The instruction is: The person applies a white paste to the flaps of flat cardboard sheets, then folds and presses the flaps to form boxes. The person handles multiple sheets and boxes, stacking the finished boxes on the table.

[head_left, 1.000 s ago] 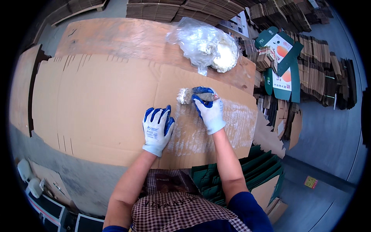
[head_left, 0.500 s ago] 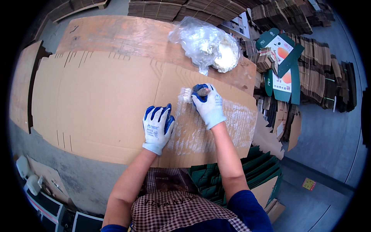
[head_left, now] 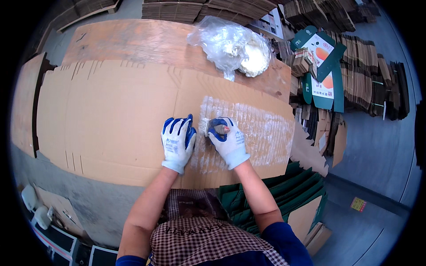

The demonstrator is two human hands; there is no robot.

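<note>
Brush (head_left: 204, 127) and white streaks (head_left: 266, 128) on a cardboard sheet (head_left: 120, 119).
In the head view, the right hand (head_left: 230, 142), in a white and blue glove, is curled tight around the brush, and its white tip is at the left side of the streaks. The left hand (head_left: 176, 144) is palm down on the sheet, fingers a little apart, holding nothing. The sheet lies on a wooden table (head_left: 128, 40), with a clear plastic bag (head_left: 215, 37) of white stuff at the far side.
</note>
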